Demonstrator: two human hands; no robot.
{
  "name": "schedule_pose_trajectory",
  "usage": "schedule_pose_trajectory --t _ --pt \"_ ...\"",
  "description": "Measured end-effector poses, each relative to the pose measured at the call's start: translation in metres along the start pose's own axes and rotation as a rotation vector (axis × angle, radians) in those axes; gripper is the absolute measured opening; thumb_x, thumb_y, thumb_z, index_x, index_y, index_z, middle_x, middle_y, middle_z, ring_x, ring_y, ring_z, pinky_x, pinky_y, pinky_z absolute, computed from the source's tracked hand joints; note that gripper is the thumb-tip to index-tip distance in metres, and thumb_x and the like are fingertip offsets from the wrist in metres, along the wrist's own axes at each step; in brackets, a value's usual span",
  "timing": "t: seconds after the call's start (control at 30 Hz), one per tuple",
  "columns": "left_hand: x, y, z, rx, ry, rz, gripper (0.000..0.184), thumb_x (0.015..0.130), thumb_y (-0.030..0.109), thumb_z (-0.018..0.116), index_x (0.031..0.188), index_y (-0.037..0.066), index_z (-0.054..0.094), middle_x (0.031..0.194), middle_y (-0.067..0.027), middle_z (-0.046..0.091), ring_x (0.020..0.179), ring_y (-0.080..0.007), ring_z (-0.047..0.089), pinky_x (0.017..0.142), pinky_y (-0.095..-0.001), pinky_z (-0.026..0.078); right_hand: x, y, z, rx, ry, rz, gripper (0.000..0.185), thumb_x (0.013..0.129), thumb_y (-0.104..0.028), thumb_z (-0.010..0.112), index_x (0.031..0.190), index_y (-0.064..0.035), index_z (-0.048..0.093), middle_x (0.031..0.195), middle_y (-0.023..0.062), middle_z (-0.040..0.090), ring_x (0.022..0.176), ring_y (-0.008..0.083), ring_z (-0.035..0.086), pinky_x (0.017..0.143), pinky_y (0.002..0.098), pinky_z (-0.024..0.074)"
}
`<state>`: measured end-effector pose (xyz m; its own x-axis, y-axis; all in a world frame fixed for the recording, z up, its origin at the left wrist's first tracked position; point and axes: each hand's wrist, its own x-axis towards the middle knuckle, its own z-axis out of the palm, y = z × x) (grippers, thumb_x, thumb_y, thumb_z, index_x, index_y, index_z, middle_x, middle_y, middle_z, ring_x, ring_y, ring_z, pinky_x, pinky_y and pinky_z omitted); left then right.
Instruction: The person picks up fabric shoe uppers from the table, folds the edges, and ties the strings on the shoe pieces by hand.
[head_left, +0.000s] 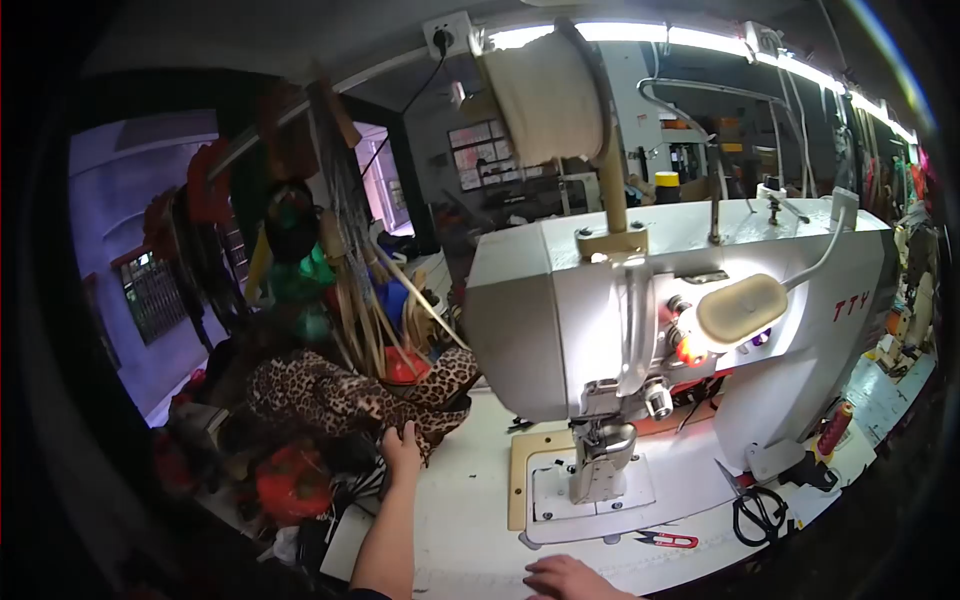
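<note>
My left hand (pixel 402 452) reaches to the far left of the white sewing table (pixel 450 510). Its fingers are closed at the near edge of a bundle of leopard-print fabric (pixel 330 392); the fingertips are partly hidden in the folds. At the bottom edge of the view, my right hand (pixel 572 580) is partly cut off, its fingers loosely apart with nothing in them. In front of it stands a white sewing machine (pixel 515 310) with its presser foot (pixel 600 462) over a metal plate.
Red-handled thread snips (pixel 668 540), black scissors (pixel 760 515) and a red thread spool (pixel 835 428) lie to the right. A large cone of white thread (pixel 550 100) sits above the machine. Hanging strips (pixel 350 260) and a red bag (pixel 293 482) crowd the left side.
</note>
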<state>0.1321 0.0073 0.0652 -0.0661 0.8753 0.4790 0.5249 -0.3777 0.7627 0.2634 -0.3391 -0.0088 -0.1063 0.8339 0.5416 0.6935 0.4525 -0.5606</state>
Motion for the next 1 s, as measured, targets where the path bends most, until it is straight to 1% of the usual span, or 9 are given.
schedule_pose_trajectory --t 0.03,0.1,0.2,0.27,0.47,0.6,0.67,0.77,1.0 --pt "-0.011 -0.009 -0.007 -0.012 0.041 -0.032 0.044 0.09 0.03 0.063 0.07 -0.003 0.044 0.06 -0.0148 0.044 0.054 -0.0287 0.044 0.054 -0.0422 0.037 0.003 0.02 0.008 -0.009 -0.081 -0.038 0.038 0.086 -0.028 0.065 0.115 -0.0028 0.061 0.111 0.0173 0.063 0.099 0.0327 0.061 0.09 0.0386 0.0478" --pt "-0.025 -0.028 -0.014 -0.098 0.098 -0.066 0.045 0.09 0.031 0.064 0.07 -0.004 0.043 0.058 -0.0131 0.042 0.054 -0.0258 0.041 0.054 -0.0413 0.037 0.041 0.01 -0.005 0.077 -0.291 0.132 0.026 0.083 -0.026 0.064 0.092 -0.002 0.061 0.091 0.0177 0.062 0.088 0.0381 0.058 0.079 0.0451 0.0467" --pt "-0.038 -0.049 -0.035 -0.259 0.158 -0.074 0.046 0.09 0.03 0.064 0.07 -0.004 0.042 0.056 -0.0107 0.041 0.053 -0.0215 0.039 0.053 -0.04 0.036 0.081 0.026 0.04 -0.046 -0.404 0.126 0.027 0.082 -0.025 0.061 0.098 -0.0036 0.06 0.101 0.018 0.063 0.097 0.0376 0.058 0.087 0.0454 0.0458" --pt "-0.042 -0.048 -0.053 -0.363 0.183 0.012 0.046 0.091 0.031 0.063 0.068 -0.002 0.041 0.055 -0.0074 0.039 0.052 -0.0165 0.035 0.051 -0.0381 0.034 0.114 0.031 0.084 -0.167 -0.345 0.142 0.039 0.079 -0.023 0.062 0.112 -0.0019 0.059 0.118 0.0189 0.059 0.107 0.0384 0.054 0.094 0.0427 0.0447" --pt "-0.09 -0.014 -0.044 -0.545 0.103 -0.182 0.043 0.093 0.033 0.062 0.068 0.005 0.04 0.056 -0.001 0.035 0.049 -0.0114 0.034 0.048 -0.0328 0.031 0.143 0.057 0.11 -0.175 0.065 0.14 0.052 0.077 -0.028 0.064 0.118 0.0026 0.056 0.118 0.0232 0.057 0.111 0.04 0.052 0.096 0.0436 0.0436" --pt "-0.08 -0.019 -0.014 -0.572 0.052 -0.12 0.039 0.092 0.029 0.063 0.071 0.008 0.038 0.062 0.0028 0.037 0.054 -0.009 0.032 0.05 -0.0308 0.029 0.151 0.065 0.088 -0.146 0.051 0.114 0.051 0.079 -0.024 0.065 0.122 0.0023 0.054 0.118 0.0233 0.058 0.108 0.0376 0.056 0.092 0.0422 0.0469" --pt "-0.079 -0.021 -0.009 -0.627 0.047 -0.125 0.047 0.089 0.033 0.067 0.068 0.005 0.037 0.06 -0.0006 0.037 0.057 -0.0109 0.033 0.051 -0.0332 0.03 0.151 0.055 0.059 0.21 0.062 0.463 0.042 0.083 -0.021 0.064 0.117 0.0041 0.057 0.108 0.0212 0.063 0.101 0.033 0.06 0.089 0.0388 0.0483" --pt "-0.089 0.004 -0.028 -0.591 -0.011 -0.127 0.047 0.088 0.033 0.067 0.067 0.005 0.036 0.058 -0.0004 0.035 0.056 -0.0113 0.032 0.051 -0.0334 0.029 0.15 0.052 0.035 0.352 0.221 0.583 0.031 0.089 -0.018 0.064 0.113 0.0018 0.062 0.103 0.0166 0.067 0.09 0.022 0.066 0.081 0.0309 0.0517" --pt "-0.099 0.0 -0.03 -0.727 0.026 -0.181 0.04 0.089 0.03 0.067 0.067 0.006 0.044 0.057 0.0029 0.045 0.047 -0.0076 0.038 0.044 -0.0283 0.03 0.139 0.018 0.037 0.319 0.08 0.339 0.027 0.088 -0.02 0.064 0.106 0.0001 0.065 0.097 0.0154 0.068 0.086 0.0244 0.066 0.077 0.0328 0.0526"
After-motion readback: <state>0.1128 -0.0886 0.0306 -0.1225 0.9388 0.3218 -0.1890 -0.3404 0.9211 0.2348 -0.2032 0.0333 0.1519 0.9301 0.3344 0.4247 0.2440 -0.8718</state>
